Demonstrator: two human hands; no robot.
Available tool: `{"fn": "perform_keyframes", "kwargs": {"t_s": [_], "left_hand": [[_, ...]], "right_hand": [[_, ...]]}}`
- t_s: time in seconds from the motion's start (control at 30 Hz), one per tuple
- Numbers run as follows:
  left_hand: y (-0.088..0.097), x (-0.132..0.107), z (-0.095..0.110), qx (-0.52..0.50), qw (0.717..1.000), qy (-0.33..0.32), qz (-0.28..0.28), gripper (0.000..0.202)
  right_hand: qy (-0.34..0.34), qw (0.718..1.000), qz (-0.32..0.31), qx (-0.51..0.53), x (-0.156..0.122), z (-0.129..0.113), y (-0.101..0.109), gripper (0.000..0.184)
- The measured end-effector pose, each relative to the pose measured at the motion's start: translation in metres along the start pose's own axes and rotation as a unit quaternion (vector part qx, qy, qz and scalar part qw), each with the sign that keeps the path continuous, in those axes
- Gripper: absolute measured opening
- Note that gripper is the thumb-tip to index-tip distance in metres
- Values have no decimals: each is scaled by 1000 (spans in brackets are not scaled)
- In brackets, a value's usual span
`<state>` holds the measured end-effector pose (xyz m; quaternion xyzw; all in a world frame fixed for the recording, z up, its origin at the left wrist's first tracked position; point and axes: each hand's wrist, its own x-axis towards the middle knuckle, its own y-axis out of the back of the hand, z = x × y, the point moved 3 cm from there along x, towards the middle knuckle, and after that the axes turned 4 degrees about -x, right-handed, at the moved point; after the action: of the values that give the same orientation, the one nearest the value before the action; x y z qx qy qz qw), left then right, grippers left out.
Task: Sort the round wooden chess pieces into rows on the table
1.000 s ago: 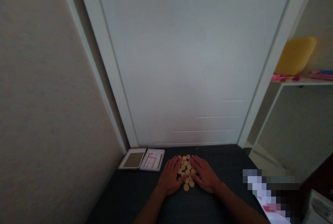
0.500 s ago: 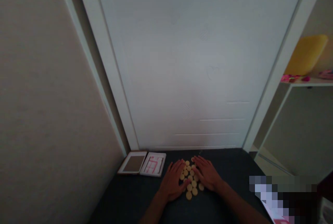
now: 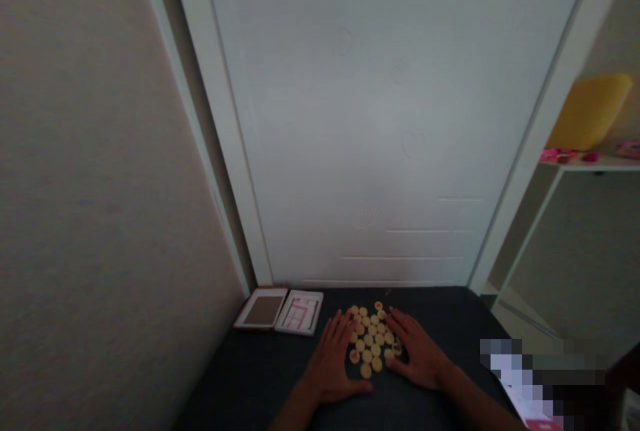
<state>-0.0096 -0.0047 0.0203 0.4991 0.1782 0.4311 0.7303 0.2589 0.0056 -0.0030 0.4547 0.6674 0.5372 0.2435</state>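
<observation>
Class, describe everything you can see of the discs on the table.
The discs are small, round and pale yellow, possibly wooden. They lie flat in a loose cluster on the dark table, some close together, others with gaps. Most look plain; a few carry reddish or dark marks, too small to read. The cluster sits between the left hand and the right hand. Fingers of both hands overlap outer discs, hiding parts of some, and the right thumb seems to touch one.

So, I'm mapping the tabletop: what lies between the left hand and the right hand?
The head view shows a cluster of pale round discs on the dark table.
</observation>
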Motion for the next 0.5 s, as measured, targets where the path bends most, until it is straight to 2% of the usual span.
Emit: {"fn": "perform_keyframes", "kwargs": {"t_s": [0.5], "left_hand": [[-4,19,-20,11,1000,16,13,108]], "right_hand": [[34,999,-26,1,15,-9,3,100]]}}
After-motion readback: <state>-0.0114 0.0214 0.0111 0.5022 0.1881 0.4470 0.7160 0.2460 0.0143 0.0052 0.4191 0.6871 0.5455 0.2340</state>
